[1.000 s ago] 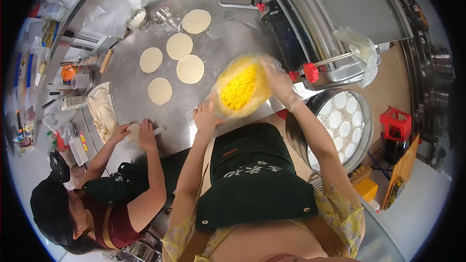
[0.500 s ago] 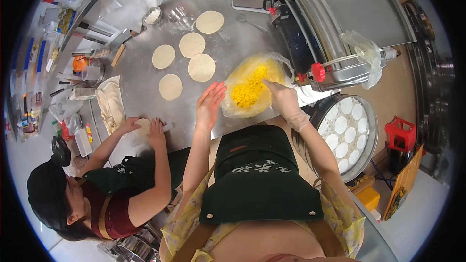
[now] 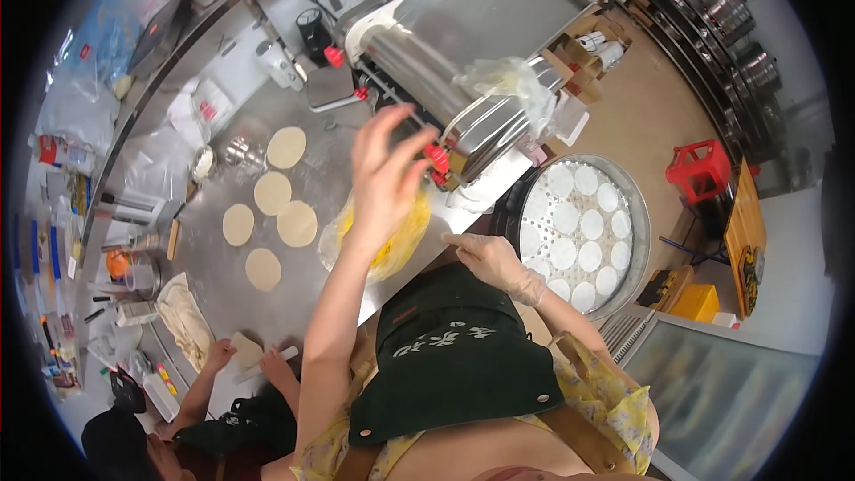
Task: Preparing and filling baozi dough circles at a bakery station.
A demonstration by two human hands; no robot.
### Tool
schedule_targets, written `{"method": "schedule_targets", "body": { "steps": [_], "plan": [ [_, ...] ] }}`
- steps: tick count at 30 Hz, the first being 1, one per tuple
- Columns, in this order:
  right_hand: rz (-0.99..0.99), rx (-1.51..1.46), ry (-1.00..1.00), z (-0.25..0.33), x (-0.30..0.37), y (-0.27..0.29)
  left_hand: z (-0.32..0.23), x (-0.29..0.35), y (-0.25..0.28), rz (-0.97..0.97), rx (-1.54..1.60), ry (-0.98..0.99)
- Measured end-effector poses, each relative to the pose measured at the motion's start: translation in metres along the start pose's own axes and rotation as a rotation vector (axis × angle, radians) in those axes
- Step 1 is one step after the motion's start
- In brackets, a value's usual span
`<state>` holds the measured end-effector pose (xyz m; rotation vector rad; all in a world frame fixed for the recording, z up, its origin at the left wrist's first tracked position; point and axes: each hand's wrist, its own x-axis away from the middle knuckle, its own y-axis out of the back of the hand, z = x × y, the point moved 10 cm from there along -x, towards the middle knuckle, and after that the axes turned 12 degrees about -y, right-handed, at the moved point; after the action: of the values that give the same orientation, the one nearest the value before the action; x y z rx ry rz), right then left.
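Observation:
My bare left hand (image 3: 387, 174) is raised above a clear plastic bag of yellow crumbly filling (image 3: 401, 249) and hides much of it. Its fingers are spread and curved, with nothing seen between them. My right hand (image 3: 494, 265), in a clear thin glove, is beside the table's front edge, between the bag and a round steamer tray (image 3: 634, 276). Its index finger points left and the others are folded; nothing shows in its grip. White paper rounds (image 3: 590, 224) line the tray. Several flat dough rounds (image 3: 297, 224) lie left of the bag.
A roller machine (image 3: 419, 62) with red knobs (image 3: 436, 157) stands beyond my hands. At lower left a co-worker's hands hold a dough piece (image 3: 247, 350) and a white rolling pin (image 3: 267, 363). A red stool (image 3: 696, 169) stands at right.
My view has swung to the right. My right hand has come out of the filling bag and drawn back toward the steamer. My left hand has risen from beside the bag to above it.

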<state>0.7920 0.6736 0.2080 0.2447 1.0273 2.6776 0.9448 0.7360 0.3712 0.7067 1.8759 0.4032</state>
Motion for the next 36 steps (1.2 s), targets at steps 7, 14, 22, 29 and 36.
{"method": "schedule_targets", "body": {
  "steps": [7, 14, 22, 29, 36],
  "plan": [
    [-0.081, -0.1, -0.11, -0.028, 0.041, 0.036, -0.054, -0.099, -0.124, 0.261, -0.269, -0.539],
    [-0.134, -0.328, -0.184, -0.063, 0.069, 0.077, -0.035, -0.109, -0.119, 0.098, 0.302, -0.159],
    [-0.27, -1.053, -0.143, -0.019, 0.05, 0.199, -0.059, -0.016, -0.121, 0.099, 0.936, 0.419],
    [0.103, -0.985, -0.35, 0.002, 0.07, 0.108, -0.081, 0.092, -0.092, 0.098, 0.84, 0.594],
    [0.205, -1.366, -0.514, 0.033, 0.135, 0.022, -0.157, 0.188, -0.028, 0.105, 0.37, 0.278]
  ]
}}
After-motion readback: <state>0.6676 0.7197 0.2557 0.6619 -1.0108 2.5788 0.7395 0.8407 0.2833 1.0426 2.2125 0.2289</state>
